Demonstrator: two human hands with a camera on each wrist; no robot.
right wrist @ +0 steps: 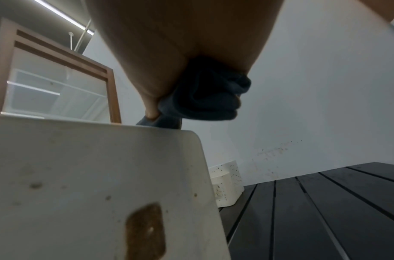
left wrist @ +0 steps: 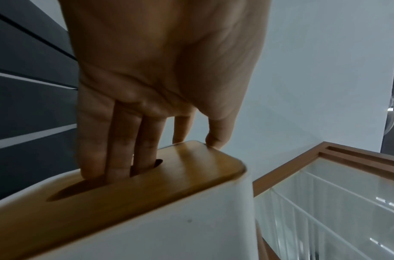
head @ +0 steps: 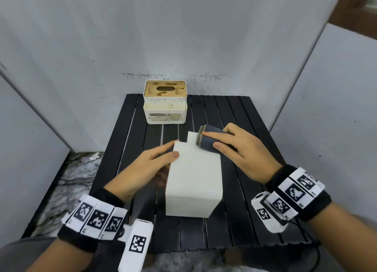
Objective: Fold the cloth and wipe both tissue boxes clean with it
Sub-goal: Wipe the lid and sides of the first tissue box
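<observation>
A plain white tissue box (head: 193, 180) lies on its side in the middle of the black slatted table (head: 251, 214). My left hand (head: 151, 165) holds its left end: the thumb lies on the upper face, and the fingers (left wrist: 122, 140) reach into the slot of its wooden lid (left wrist: 147, 193). My right hand (head: 240, 153) grips a folded dark blue cloth (head: 210, 141) and presses it on the box's far right top edge. The box's right side (right wrist: 91, 176) shows brown spots and a brown patch (right wrist: 144, 232). A second, speckled tissue box (head: 165, 102) stands upright at the back, its wooden lid stained.
White panels wall the table in at the back and on both sides. A marble floor (head: 71, 180) shows past the table's left edge. A wood-framed glass cabinet (left wrist: 325, 193) appears in the wrist views. Bare slats lie right of and in front of the near box.
</observation>
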